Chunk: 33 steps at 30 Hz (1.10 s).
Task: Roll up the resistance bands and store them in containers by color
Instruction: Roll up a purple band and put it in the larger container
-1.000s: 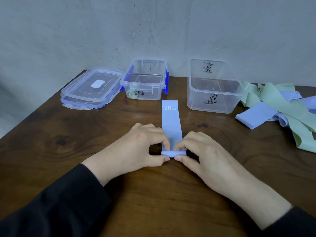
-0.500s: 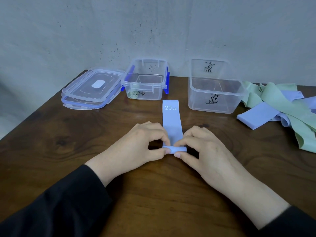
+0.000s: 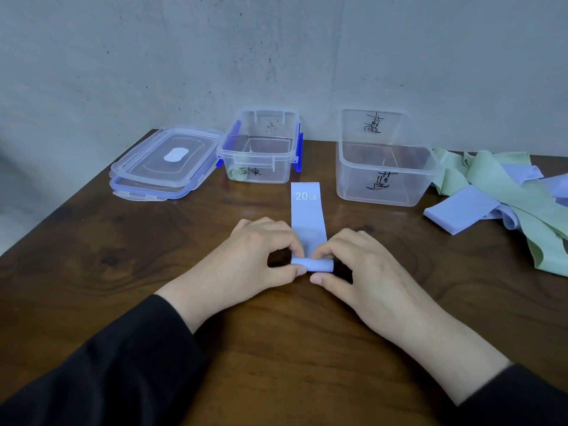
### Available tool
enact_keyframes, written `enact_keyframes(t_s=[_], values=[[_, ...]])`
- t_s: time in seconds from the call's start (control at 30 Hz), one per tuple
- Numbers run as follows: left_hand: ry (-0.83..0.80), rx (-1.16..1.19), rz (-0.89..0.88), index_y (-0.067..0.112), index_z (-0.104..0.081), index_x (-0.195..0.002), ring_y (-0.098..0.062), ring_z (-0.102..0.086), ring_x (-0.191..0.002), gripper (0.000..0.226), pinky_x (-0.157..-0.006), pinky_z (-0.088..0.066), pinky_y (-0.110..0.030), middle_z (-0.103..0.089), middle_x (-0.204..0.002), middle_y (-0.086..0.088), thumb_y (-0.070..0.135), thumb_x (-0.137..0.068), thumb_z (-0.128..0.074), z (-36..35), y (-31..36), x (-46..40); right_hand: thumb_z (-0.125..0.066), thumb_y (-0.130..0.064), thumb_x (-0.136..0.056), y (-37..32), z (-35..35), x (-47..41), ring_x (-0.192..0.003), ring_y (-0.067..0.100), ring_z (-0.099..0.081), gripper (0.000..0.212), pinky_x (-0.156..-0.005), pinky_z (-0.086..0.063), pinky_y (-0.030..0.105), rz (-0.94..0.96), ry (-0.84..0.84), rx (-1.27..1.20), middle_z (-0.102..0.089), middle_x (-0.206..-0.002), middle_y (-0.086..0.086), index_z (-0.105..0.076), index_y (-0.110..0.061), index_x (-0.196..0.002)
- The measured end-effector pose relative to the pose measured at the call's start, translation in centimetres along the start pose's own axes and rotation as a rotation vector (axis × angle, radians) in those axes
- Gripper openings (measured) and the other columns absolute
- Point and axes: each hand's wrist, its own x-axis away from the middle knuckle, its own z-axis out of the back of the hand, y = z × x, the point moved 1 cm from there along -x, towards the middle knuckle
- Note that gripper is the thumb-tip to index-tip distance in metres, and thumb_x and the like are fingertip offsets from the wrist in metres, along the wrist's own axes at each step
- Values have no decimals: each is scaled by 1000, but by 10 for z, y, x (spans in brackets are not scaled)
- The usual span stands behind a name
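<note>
A blue band [image 3: 308,219] marked "20 LB" lay flat on the wooden bench [image 3: 123,272], its far end reaching between the two clear containers. Its near end was wound into a small roll [image 3: 316,265]. The left hand [image 3: 252,259] pinched the left end of that roll between thumb and curled fingers, and the right hand [image 3: 362,265] pinched the right end the same way, both thumbs on the near side of the roll.

Beyond the band and to its left stood the blue-clipped container [image 3: 261,149], with a rolled green band [image 3: 237,173] inside against its front wall. Beyond the band and to its right stood the larger container [image 3: 384,170], with handwriting on its front. Further left of the band, past the clipped container, two lids [image 3: 163,164] lay stacked. Well to the right of the band, beside the larger container, was a loose heap of green and blue bands [image 3: 504,192].
</note>
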Motion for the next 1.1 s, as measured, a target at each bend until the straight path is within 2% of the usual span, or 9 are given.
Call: enact_keyframes(t_s=[0.13, 0.3, 0.43, 0.53, 0.63, 0.77, 0.9, 0.97, 1.1], values=[[69, -22, -2, 37, -70, -96, -2, -49, -115, 12, -98, -27, -23, -60, -110, 22, 43, -90, -62, 1, -4, 1, -60, -38, -91, -2, 1, -2, -94, 6, -45, 14, -85, -45, 31, 25, -16, 33, -51, -100, -20, -65, -32, -103], [31, -71, 23, 37, -70, -113, 2, -44, -125, 20, -108, -27, -32, -57, -125, 23, 32, -98, -57, -3, -10, 0, -58, -38, -95, -3, 7, 4, -93, 7, -43, 10, -89, -40, 32, 64, -95, 35, -50, -97, -20, -64, -32, -101], [26, -62, 37, 35, -70, -110, -1, -49, -119, 20, -109, -30, -37, -58, -122, 23, 27, -100, -55, -5, -13, -4, -56, -38, -97, -1, 9, 1, -99, 5, -43, 14, -91, -38, 26, 52, -126, -12, -52, -100, -18, -67, -32, -104], [47, -58, 27, 33, -67, -113, -4, -53, -111, 20, -102, -39, -41, -59, -115, 22, 25, -100, -55, -6, -14, -11, -59, -35, -96, 0, 9, -2, -96, 4, -46, 9, -85, -36, 21, 43, -111, -51, -54, -93, -20, -66, -34, -100], [45, -66, 55, 31, -68, -115, -5, -51, -108, 21, -101, -38, -40, -58, -112, 19, 23, -100, -55, -7, -13, -18, -58, -33, -97, 1, 8, -2, -96, 4, -46, 12, -85, -36, 20, 32, -85, -57, -56, -93, -20, -69, -35, -101], [32, -77, 85, 31, -70, -111, -4, -45, -112, 20, -105, -30, -34, -55, -118, 17, 23, -99, -58, -8, -13, -23, -63, -43, -91, 1, 3, -2, -100, -1, -41, 27, -93, -39, 26, 25, -92, 0, -52, -105, -21, -65, -35, -117], [25, -70, 112, 38, -66, -104, 0, -38, -129, 18, -107, -19, -27, -50, -136, 20, 26, -99, -54, -8, -13, -22, -60, -37, -95, -2, 4, -2, -101, 3, -41, 21, -94, -39, 30, 44, -96, 4, -49, -105, -20, -66, -32, -114], [23, -67, 117, 39, -64, -99, 2, -39, -129, 15, -107, -19, -26, -52, -135, 21, 26, -98, -57, -7, -13, -22, -55, -39, -97, -1, 6, -1, -102, 5, -41, 20, -95, -37, 29, 67, -152, 10, -48, -105, -21, -65, -34, -113], [32, -64, 120, 36, -64, -106, 4, -42, -126, 14, -107, -21, -25, -54, -132, 23, 28, -94, -62, -7, -14, -23, -55, -41, -97, 1, 9, -2, -102, 5, -44, 24, -94, -38, 29, 67, -179, -11, -51, -103, -22, -66, -34, -117]])
